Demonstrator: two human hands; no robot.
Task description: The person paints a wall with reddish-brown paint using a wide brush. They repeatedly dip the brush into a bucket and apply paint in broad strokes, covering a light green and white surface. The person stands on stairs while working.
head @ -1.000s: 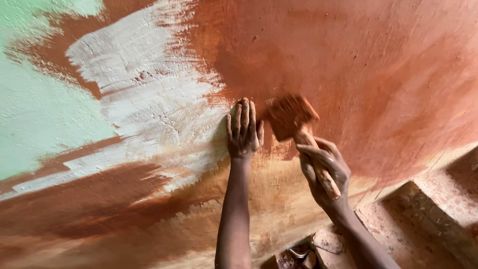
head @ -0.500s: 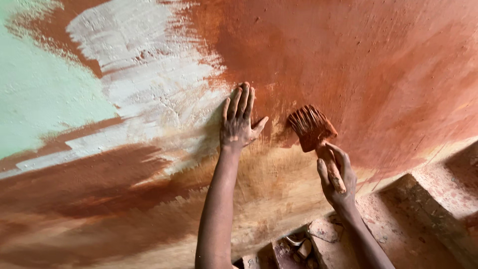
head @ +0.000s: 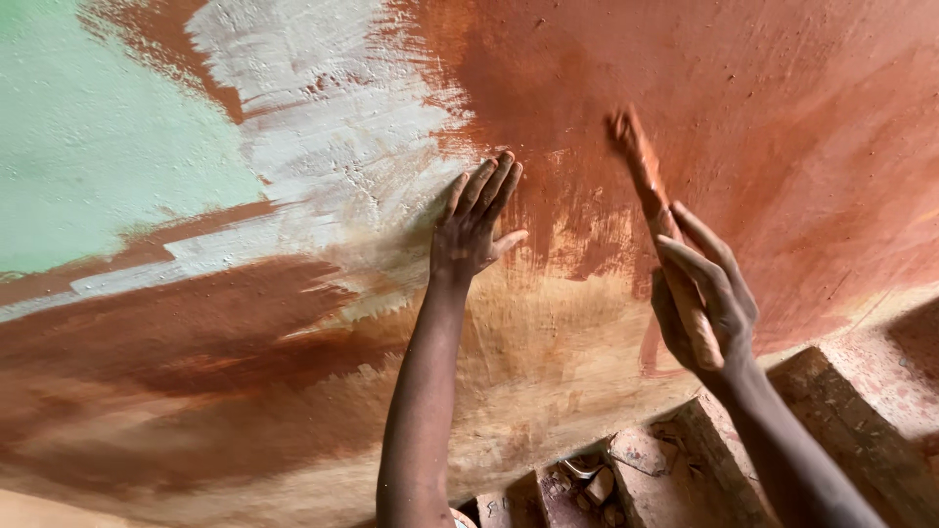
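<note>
I am holding the paintbrush (head: 653, 200) edge-on against the wall (head: 743, 98), its long axis slanting up and left from my right hand (head: 706, 298), whose fingers are gripping the handle. Its bristles are touching red-brown paint right of my left hand (head: 473, 227), which is pressing flat, fingers spread. The green patch (head: 98, 147) is lying far left.

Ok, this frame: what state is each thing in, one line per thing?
Left hand: open, palm flat against the wall.
Right hand: closed around the paintbrush handle.
Paintbrush: reddish-brown with paint, bristle end at the wall.
Wall: partly coated reddish-brown; white and pale green patches left uncovered.
Brick steps: paint-stained, below the wall.
</note>
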